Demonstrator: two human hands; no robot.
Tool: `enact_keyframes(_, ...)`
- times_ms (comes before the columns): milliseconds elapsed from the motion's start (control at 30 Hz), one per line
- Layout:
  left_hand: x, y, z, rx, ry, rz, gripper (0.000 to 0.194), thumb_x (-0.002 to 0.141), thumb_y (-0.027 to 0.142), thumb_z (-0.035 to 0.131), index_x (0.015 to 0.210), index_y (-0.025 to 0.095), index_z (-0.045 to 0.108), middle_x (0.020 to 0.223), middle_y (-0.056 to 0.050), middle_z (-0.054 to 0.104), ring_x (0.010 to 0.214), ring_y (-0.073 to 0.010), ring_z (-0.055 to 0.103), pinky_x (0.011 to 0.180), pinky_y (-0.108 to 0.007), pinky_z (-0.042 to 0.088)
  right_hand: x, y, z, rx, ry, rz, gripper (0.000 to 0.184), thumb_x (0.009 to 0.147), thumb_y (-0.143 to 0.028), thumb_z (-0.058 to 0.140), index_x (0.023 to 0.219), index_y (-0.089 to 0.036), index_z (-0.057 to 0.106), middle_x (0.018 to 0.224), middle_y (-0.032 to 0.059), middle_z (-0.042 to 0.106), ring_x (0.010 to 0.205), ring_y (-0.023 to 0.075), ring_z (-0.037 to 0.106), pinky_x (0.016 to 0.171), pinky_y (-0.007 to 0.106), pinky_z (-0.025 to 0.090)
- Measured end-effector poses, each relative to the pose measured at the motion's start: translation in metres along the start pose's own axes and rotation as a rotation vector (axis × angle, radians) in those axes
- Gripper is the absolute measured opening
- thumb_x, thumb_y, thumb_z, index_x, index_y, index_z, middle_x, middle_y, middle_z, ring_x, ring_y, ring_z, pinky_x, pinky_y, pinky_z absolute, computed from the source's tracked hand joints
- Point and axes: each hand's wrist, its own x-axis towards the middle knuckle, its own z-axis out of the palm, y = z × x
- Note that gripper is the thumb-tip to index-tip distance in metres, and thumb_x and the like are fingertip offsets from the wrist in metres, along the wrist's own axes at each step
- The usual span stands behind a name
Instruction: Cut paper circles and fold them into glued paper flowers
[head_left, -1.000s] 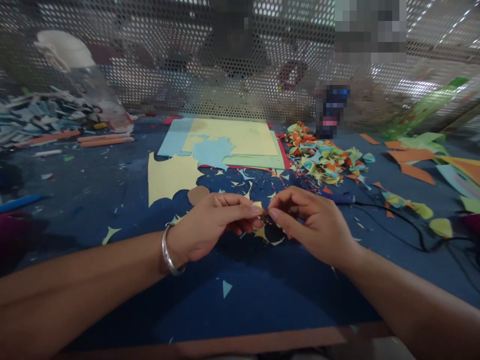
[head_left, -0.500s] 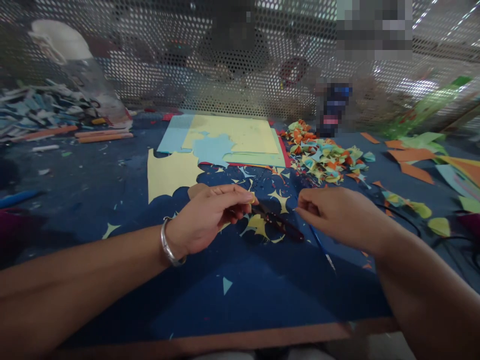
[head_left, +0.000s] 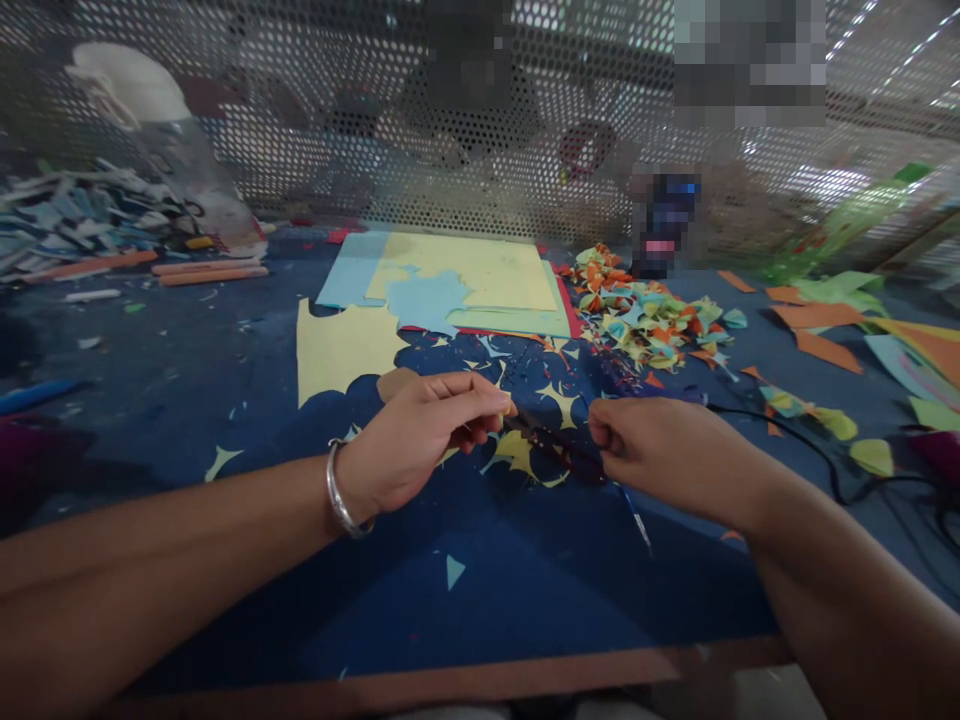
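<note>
My left hand (head_left: 420, 435), with a silver bangle at the wrist, pinches a small yellow paper piece (head_left: 507, 403) between thumb and fingers. My right hand (head_left: 667, 450) is curled just right of it, over a dark red-handled tool (head_left: 559, 450) lying on the blue table (head_left: 465, 610); a thin blue stick (head_left: 636, 512) pokes out under the hand. I cannot tell whether the fingers grip either. Yellow star-shaped scraps (head_left: 517, 450) lie beneath both hands.
Yellow and light-blue paper sheets (head_left: 457, 285) lie ahead, a heap of folded coloured paper bits (head_left: 652, 315) to the right. A black cable (head_left: 825, 460) crosses the right side. Orange sticks (head_left: 206, 272) and a plastic jar (head_left: 161, 150) stand far left before a perforated metal screen (head_left: 360, 120).
My hands were together pinching the paper; the right hand pulled away to the right, then dropped lower onto the dark tool. The left hand stayed holding the yellow piece.
</note>
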Motion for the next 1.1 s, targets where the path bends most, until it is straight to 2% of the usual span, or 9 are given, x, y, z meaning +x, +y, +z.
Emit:
enact_keyframes(267,0.0005,0.0022,0.0014,0.044,-0.002,0.002,0.021,0.083,0.032,0.073,0.07,0.016,0.07,0.067,0.001,0.059,0.062,-0.008,0.05,0.058,-0.022,0.037,-0.0006,-0.007,0.0005,0.059,0.073,0.005,0.01,0.076,-0.013,0.055,0.074,-0.022,0.05,0.071,-0.0006,0.064,0.06,0.0143,0.05,0.055,0.028,0.021)
enact_keyframes(533,-0.0009,0.0001,0.0013,0.049,-0.023,0.016,0.022,0.083,0.033,0.073,0.069,0.016,0.071,0.066,0.001,0.06,0.06,-0.0079,0.048,0.058,-0.022,0.037,0.0006,-0.0089,0.0021,0.169,0.073,-0.007,0.008,0.082,-0.014,0.054,0.081,-0.022,0.057,0.074,0.0012,0.068,0.062,0.0147,0.057,0.055,0.027,0.025)
enact_keyframes(767,-0.0005,0.0007,0.0019,0.044,-0.022,0.017,0.022,0.083,0.034,0.074,0.07,0.016,0.071,0.066,0.002,0.059,0.059,-0.0075,0.047,0.058,-0.022,0.037,0.0024,-0.0094,0.0062,0.028,0.116,0.03,0.009,0.078,-0.012,0.053,0.078,-0.021,0.056,0.075,0.0019,0.066,0.059,0.0147,0.052,0.055,0.029,0.022)
enact_keyframes(967,0.0025,-0.0022,0.0005,-0.023,-0.016,0.013,0.019,0.087,0.032,0.072,0.076,0.016,0.068,0.072,0.002,0.061,0.062,-0.0068,0.055,0.056,-0.02,0.037,0.0055,-0.0081,0.0057,-0.031,0.14,0.068,0.009,0.077,-0.013,0.052,0.079,-0.021,0.056,0.079,0.003,0.068,0.065,0.0177,0.056,0.055,0.029,0.022)
enact_keyframes(1100,0.0014,0.0002,0.001,-0.056,-0.024,-0.013,0.021,0.09,0.031,0.068,0.077,0.015,0.065,0.077,0.001,0.063,0.066,-0.0077,0.06,0.057,-0.02,0.038,0.0017,-0.0082,0.0021,0.124,0.277,0.046,0.012,0.077,-0.016,0.055,0.086,-0.021,0.059,0.077,0.001,0.068,0.064,0.0161,0.057,0.057,0.027,0.031)
